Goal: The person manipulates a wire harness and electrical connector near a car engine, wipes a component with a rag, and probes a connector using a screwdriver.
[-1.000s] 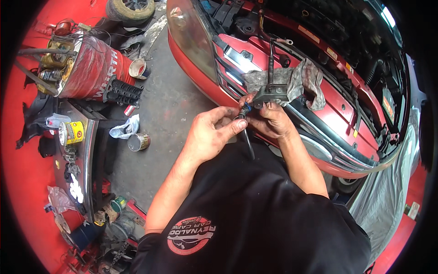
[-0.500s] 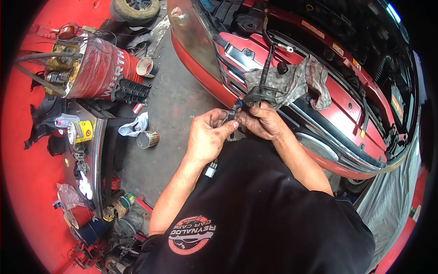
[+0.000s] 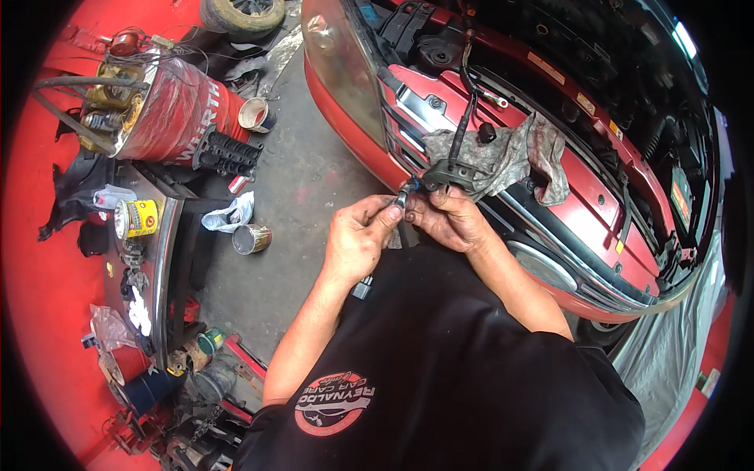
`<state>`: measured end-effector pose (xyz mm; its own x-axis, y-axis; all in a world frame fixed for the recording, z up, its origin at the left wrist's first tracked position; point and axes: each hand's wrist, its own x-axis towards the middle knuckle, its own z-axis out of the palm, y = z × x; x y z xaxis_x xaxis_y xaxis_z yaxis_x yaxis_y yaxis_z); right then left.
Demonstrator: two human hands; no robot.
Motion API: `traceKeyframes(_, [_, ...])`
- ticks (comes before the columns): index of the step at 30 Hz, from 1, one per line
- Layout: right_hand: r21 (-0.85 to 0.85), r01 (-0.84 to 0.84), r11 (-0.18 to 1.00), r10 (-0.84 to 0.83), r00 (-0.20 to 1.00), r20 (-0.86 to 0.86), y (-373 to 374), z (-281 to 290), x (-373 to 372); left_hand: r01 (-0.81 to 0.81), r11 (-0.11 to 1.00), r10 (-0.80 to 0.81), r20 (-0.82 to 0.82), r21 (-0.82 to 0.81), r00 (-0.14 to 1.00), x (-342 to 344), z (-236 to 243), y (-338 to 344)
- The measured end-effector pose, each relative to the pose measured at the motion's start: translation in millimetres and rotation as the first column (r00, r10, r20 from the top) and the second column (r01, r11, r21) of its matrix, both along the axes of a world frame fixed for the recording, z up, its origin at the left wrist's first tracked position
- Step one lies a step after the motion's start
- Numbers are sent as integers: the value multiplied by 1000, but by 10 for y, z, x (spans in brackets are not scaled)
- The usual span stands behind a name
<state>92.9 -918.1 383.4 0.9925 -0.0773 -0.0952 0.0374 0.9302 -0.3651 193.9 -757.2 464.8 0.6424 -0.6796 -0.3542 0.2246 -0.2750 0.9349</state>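
In front of the car's nose, my left hand [image 3: 355, 242] is closed, thumb and fingertips pinching a small dark wired fitting [image 3: 403, 196] with a blue bit at its far end. A grey plug connector [image 3: 362, 288] hangs below that wrist. Close beside it, my right hand [image 3: 449, 224] is closed at a dark grey-green molded part [image 3: 448, 178], thumb against its near edge. From that part a black wiring harness [image 3: 463, 129] runs up over the grille toward the engine bay. A stained grey rag [image 3: 506, 153] lies under and right of the part. My palms hide some of the wiring.
The red car's front [image 3: 518, 122] with its hood up fills the right. Left stand a red drum [image 3: 184, 106] and a metal bench [image 3: 169, 259] bearing a yellow can [image 3: 137, 219]. An open can [image 3: 252, 239] and a plastic bag [image 3: 230, 213] are on the floor.
My left thumb and fingertips have shifted up along the fitting, toward its blue end. The hanging connector shows less beside my wrist. My whole view has shifted slightly.
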Motion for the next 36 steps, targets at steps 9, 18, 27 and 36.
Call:
traceKeyframes(9, [-106, 119, 987, -138, 972, -193, 106, 34, 94, 63, 986, -65, 11, 156, 998, 432, -313, 387])
traceKeyframes(18, [-485, 292, 824, -431, 880, -202, 309, 281, 263, 283, 959, -281, -88, 15, 956, 648, -329, 626])
traceKeyframes(27, [-628, 357, 692, -599, 769, -224, 231, 947, 44, 644, 760, -650, 96, 92, 754, 663, 431, 260])
traceKeyframes(36, [-81, 513, 855, -513, 858, 13, -350, 847, -254, 718, 669, -697, 496, 192, 518, 387, 1001, -255])
